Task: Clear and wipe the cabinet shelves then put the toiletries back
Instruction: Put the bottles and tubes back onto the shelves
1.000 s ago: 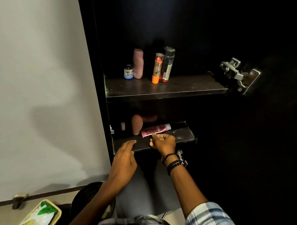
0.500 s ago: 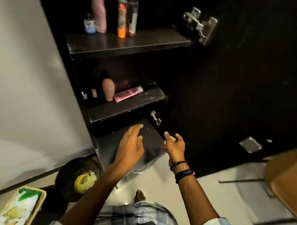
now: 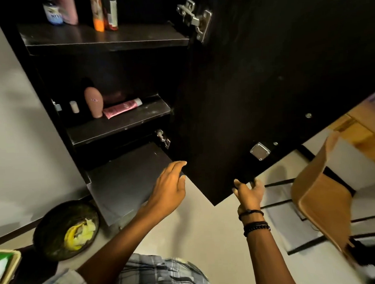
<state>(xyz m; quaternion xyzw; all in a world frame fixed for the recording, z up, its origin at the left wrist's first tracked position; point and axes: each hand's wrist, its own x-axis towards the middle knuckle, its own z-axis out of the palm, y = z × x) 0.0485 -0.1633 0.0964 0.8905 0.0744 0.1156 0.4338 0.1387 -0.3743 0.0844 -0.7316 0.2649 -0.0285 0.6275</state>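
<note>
The toiletries stand on two shelves of the dark cabinet. On the top shelf there are a small blue bottle, a pink bottle, an orange tube and a dark spray can, all close together at the left. On the middle shelf a brown bottle stands upright, a pink tube lies on its side just beside it, and a small white container stands further left. This shelf shows pale specks, so I think the wiping is not yet done.

These things look light and mostly of plastic. The tall ones can tip easily, so it is better to take each one around the middle of its body. The pink tube is probably soft, so it should be held gently. The can may be smooth and a little slippery.

The left hand hovers over the front of the bottom shelf, with its fingers straight and holding nothing. The right hand has its fingers spread, with the tips at the lower edge of the open door. I cannot tell if they press on it.

On the floor at the left is a round dark bin with something yellow and crumpled inside.
</note>
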